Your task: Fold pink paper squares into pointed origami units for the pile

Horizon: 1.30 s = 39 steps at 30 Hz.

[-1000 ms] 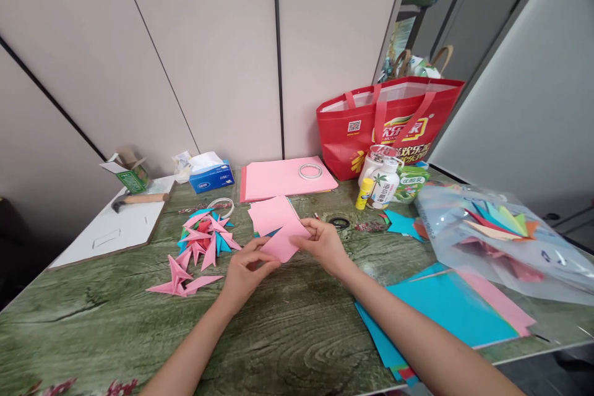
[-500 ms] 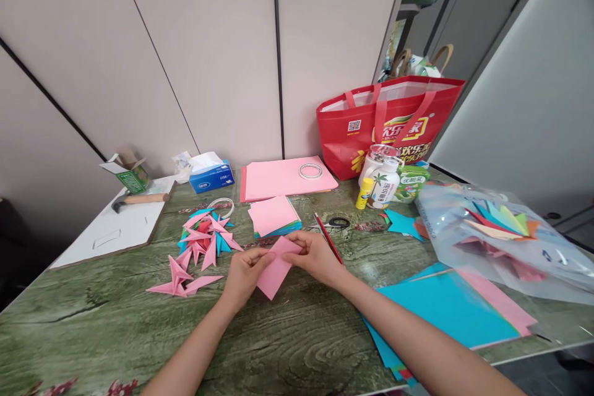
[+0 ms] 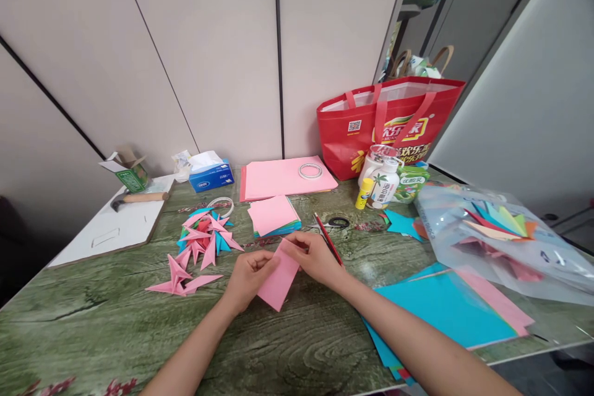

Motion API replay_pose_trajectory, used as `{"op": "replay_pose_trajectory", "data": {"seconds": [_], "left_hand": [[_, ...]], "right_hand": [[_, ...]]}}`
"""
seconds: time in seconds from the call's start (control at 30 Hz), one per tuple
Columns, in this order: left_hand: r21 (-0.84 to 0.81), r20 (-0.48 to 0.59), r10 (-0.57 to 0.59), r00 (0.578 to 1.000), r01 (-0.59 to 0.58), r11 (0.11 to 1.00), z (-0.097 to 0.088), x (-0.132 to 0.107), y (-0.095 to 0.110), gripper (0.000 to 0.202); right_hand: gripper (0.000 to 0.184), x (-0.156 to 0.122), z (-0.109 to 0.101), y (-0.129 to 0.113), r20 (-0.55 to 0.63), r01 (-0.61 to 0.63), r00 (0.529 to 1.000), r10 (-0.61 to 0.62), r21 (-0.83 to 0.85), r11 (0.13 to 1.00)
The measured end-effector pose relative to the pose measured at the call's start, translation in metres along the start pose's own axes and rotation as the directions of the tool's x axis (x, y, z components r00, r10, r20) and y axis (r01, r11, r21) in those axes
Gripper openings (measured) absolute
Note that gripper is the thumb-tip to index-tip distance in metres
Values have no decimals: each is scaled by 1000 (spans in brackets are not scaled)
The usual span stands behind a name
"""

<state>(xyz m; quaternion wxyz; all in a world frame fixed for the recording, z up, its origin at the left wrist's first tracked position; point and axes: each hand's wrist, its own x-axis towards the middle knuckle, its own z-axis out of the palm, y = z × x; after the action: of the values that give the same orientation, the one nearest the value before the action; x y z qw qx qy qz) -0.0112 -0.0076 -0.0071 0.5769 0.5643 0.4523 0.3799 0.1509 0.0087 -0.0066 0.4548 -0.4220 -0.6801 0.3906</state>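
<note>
A small pink sheet of paper [image 3: 279, 284] is held up over the table, one corner pointing down toward me. My left hand [image 3: 248, 275] pinches its left edge between thumb and fingers. At the upper right, my right hand [image 3: 312, 255] grips the same paper, its fingers partly behind the sheet. Just beyond my hands lies a stack of square coloured paper [image 3: 275, 215], pink on top. Folded paper pieces [image 3: 206, 238], mostly pink, are heaped to the left of my left hand. A red pencil [image 3: 328, 240] and scissors [image 3: 336, 223] lie beside my right hand.
Large pink sheets [image 3: 278, 180] carry a tape roll [image 3: 310, 171] at the back. A red bag [image 3: 341, 142], a bottle [image 3: 383, 184] and a glue stick [image 3: 364, 193] stand back right. Blue sheets [image 3: 445, 309] and a plastic bag [image 3: 445, 223] lie right; a hammer [image 3: 143, 197] lies left.
The pink paper has turned in my hands, and its lower corner has swung slightly right and toward me. My right hand has shifted a little left along its top.
</note>
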Motion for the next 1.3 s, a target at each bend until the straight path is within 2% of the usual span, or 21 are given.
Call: {"op": "replay_pose_trajectory", "data": {"seconds": [0.1,0.3,0.4,0.47,0.5,0.53,0.57,0.63,0.7,0.73,0.8,0.9,1.0,1.17,1.3], "left_hand": [[17,62,-11,998,10,1000,2,-1,1,26],[61,80,5,997,-10,998,4,-4,1,25],[-14,-14,-8,1000,8,1000,2,-3,1,24],[-111,-95,-38,995,27,993,0,-2,3,25],[-169,-117,-57,991,37,985,-1,-1,4,25],[-222,-131,-71,989,41,974,-2,0,5,26],[-266,-135,-82,987,43,963,-2,1,6,26],[-319,-142,-85,986,36,947,-3,1,7,26],[-344,-143,-84,986,30,939,-2,1,8,26],[-352,-141,-82,987,28,935,-2,1,8,26],[-363,-134,-70,989,17,932,-1,1,8,26],[-360,-120,-46,992,0,933,0,0,9,26],[-345,-114,-47,992,5,939,0,0,10,27],[-335,-97,-16,995,-18,942,-1,-2,9,37],[-324,-87,35,996,-61,944,-2,-3,11,54]], "right_hand": [[22,-3,2,-3,-70,34,997,-42,-114,993],[27,-5,5,-3,-163,-65,985,66,10,998],[31,1,-1,-2,-104,-28,994,23,-40,999],[32,6,-13,0,-74,-24,997,13,-157,987],[27,8,-21,2,-104,-30,995,2,-274,961],[23,11,-30,3,-132,-50,991,-7,-423,905],[24,13,-38,5,-169,-105,986,8,-575,812],[28,15,-53,7,-222,-255,967,126,-793,553],[29,16,-63,8,-257,-337,931,258,-877,343],[29,16,-65,8,-267,-352,915,304,-894,277],[28,17,-67,9,-272,-360,894,356,-910,208],[28,18,-66,11,-267,-352,885,380,-920,174],[28,18,-66,10,-273,-349,896,349,-921,175],[26,16,-68,1,-310,-352,929,202,-909,224],[31,14,-72,-5,-391,-391,919,47,-892,226]]}}
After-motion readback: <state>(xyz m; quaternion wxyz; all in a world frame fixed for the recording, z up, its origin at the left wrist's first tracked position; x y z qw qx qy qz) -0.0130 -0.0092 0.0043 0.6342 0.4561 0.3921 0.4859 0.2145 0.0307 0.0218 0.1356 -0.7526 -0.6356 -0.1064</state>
